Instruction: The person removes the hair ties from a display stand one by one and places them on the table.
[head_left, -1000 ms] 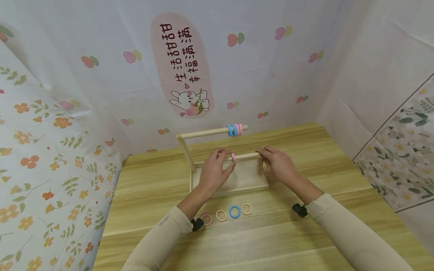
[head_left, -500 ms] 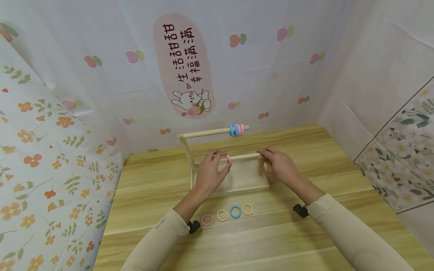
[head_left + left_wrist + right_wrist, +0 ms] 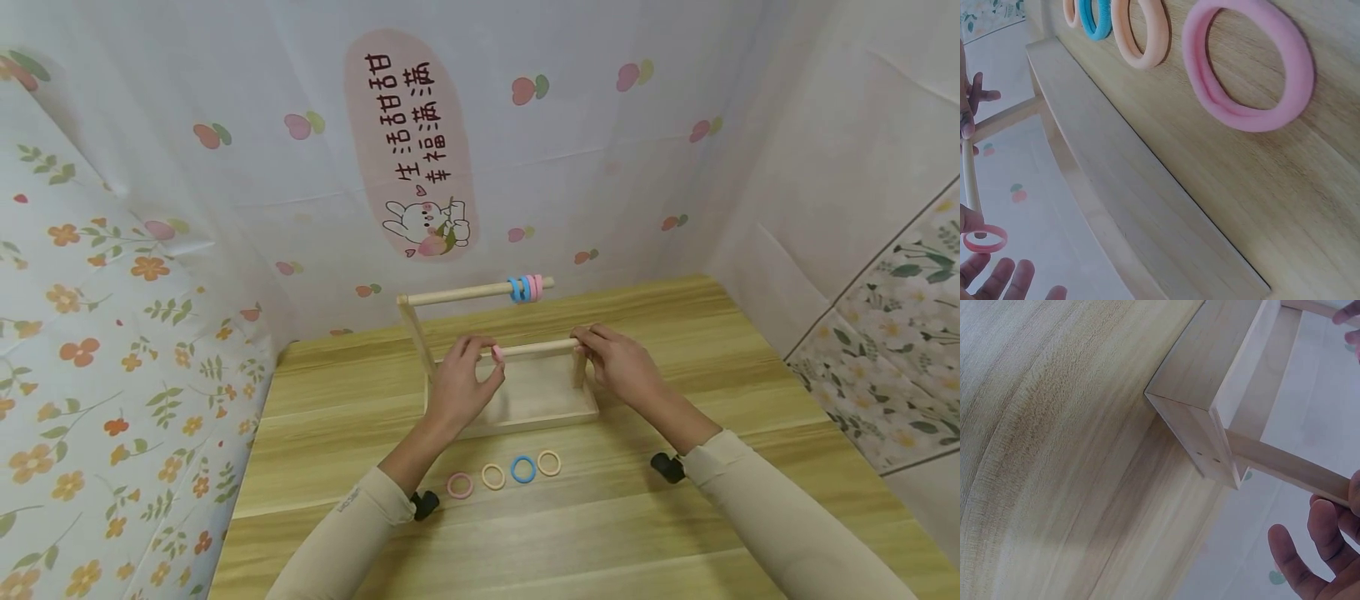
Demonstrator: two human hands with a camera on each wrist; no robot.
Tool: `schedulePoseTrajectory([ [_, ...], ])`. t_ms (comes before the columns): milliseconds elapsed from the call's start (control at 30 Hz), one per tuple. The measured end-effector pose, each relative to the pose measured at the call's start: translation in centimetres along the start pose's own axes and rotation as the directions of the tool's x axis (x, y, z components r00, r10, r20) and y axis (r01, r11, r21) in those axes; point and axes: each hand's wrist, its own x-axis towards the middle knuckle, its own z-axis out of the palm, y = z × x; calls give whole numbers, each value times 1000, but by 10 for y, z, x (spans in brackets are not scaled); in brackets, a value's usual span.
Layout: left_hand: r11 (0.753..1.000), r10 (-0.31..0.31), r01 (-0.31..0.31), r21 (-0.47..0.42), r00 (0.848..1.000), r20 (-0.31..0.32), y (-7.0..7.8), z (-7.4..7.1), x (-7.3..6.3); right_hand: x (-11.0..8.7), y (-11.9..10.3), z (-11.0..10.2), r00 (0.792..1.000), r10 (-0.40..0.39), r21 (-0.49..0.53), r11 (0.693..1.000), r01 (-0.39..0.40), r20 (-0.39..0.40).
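Note:
My left hand [image 3: 459, 387] pinches a small pink hair tie [image 3: 497, 353] between thumb and fingers. That tie encircles the lower rod of the wooden rack near the rod's free end [image 3: 980, 235], as the left wrist view shows. My right hand [image 3: 618, 362] grips the other end of the same rod [image 3: 540, 347], where it meets the short post [image 3: 1291, 467]. On the upper rod [image 3: 457, 293] hang several blue and pink hair ties [image 3: 525, 288], bunched toward its right end. The rack's base tray [image 3: 532, 421] stands on the table under both hands.
In front of the rack lies a row of loose hair ties: a pink one [image 3: 460, 486], two beige ones, one of them [image 3: 492, 477] beside the pink, and a blue one [image 3: 522, 469]. A printed curtain [image 3: 585, 183] hangs behind the wooden table [image 3: 600, 533].
My left hand has slid the pink hair tie leftward along the lower rod, toward its free end. My right hand keeps its place at the post.

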Motion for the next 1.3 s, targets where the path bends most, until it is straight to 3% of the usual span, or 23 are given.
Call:
schedulePoseTrajectory([
  [267,1000,4,-4,-27,1000,-12,-4,0,-4,0,-1,0,1000,0,10,1000,0,-8],
  [533,998,-34,35,-60,999,24,-6,-1,-8,-1,-1,-1,1000,0,6,1000,1,-13],
  [800,997,-4,5,-71,1000,10,-4,-4,-10,0,0,0,1000,-11,2,1000,11,-22],
  [1067,987,-37,49,-155,996,80,-8,-7,-13,-1,0,0,999,-14,5,1000,15,-32],
  [1300,987,-52,68,-145,993,108,-11,-8,-15,-1,0,0,1000,-14,8,1000,14,-23],
])
